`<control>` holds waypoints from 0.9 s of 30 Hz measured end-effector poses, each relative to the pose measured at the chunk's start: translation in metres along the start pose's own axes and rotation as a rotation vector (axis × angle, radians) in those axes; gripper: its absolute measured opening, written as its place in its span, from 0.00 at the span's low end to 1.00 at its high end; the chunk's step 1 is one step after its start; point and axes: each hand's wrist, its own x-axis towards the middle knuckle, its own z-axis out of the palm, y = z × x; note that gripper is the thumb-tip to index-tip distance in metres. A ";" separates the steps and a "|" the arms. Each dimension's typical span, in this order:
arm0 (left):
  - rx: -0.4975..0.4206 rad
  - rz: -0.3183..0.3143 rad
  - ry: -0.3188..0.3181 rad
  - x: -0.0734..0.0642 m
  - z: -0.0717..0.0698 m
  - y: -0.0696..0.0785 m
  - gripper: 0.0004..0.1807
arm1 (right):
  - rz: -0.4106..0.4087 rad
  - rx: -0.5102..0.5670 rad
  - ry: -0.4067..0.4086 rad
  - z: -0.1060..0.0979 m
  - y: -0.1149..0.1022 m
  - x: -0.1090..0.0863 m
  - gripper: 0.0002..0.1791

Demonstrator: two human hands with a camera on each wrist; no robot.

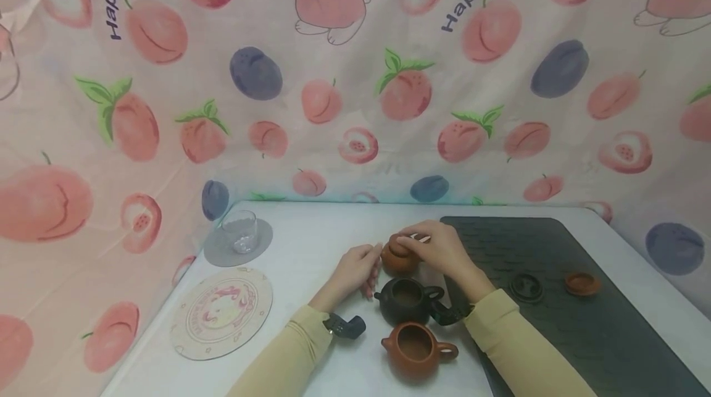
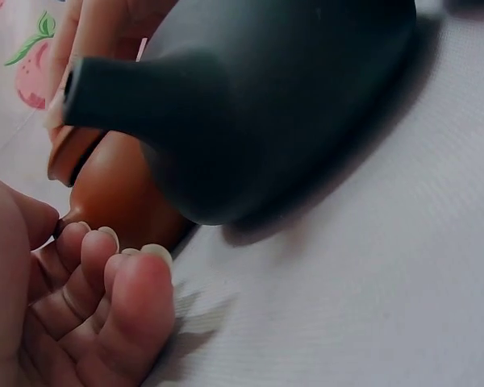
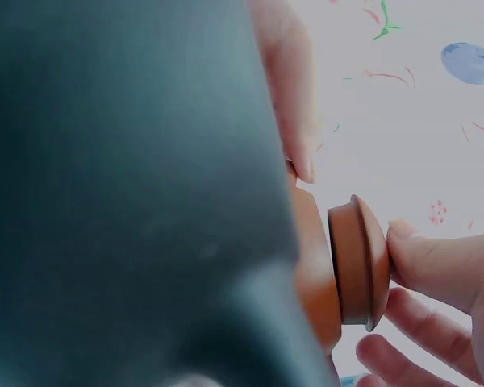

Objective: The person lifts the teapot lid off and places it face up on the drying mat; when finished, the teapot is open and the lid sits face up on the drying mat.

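Observation:
At the far end of a row of three teapots stands a small brown teapot. My left hand pinches its spout between thumb and forefinger, the other fingers curled below. With thumb and fingers, my right hand holds the brown teapot lid by its top; the lid sits tilted, just apart from the pot's mouth. A lidless black teapot comes nearer to me and blocks much of both wrist views. Nearest is a lidless reddish-brown teapot, its handle to the right.
On the right lies a dark tea tray bearing a black lid and a brown lid. To the left are a round patterned mat and a glass cup on a grey coaster. A printed cloth hangs behind.

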 end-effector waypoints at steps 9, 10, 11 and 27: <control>0.024 0.009 0.002 -0.001 0.000 -0.002 0.27 | 0.055 0.145 -0.018 -0.010 0.004 -0.001 0.17; 0.027 0.009 0.002 -0.001 0.001 -0.002 0.27 | 0.057 0.138 -0.012 -0.012 0.004 -0.001 0.17; 0.027 0.010 0.003 -0.001 0.001 -0.003 0.28 | 0.053 0.129 -0.007 -0.013 0.004 -0.001 0.18; 0.035 0.015 0.006 -0.001 0.000 -0.001 0.28 | 0.175 0.305 0.005 -0.033 0.014 0.002 0.27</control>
